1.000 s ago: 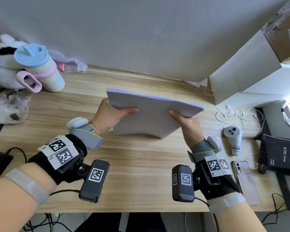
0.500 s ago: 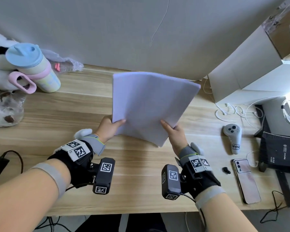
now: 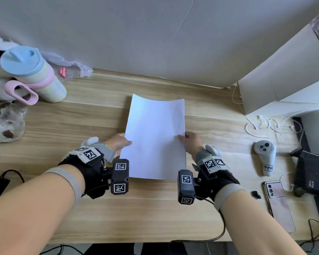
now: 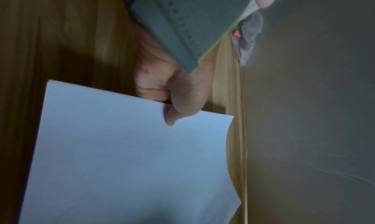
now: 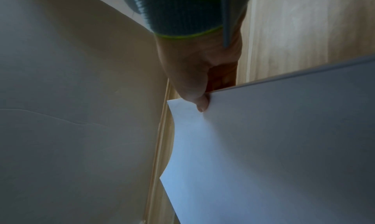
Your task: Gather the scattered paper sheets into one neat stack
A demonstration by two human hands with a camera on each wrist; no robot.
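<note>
Wooden table (image 3: pixel 155 208), head view: paper stack (image 3: pixel 155 137), tilted w/ a corner toward the person 0.5 s ago, is now squared, long side away; no loose sheets visible.
Left wrist: left hand (image 4: pixel 174 89) pinches its edge.
Right wrist: right hand (image 5: pixel 194 76) pinches opposite edge; prob. only laying down remains.

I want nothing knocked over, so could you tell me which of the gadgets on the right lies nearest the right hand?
The white controller: it lies just beyond the right hand, while the phone and black router sit farther toward the table's edge.
</note>
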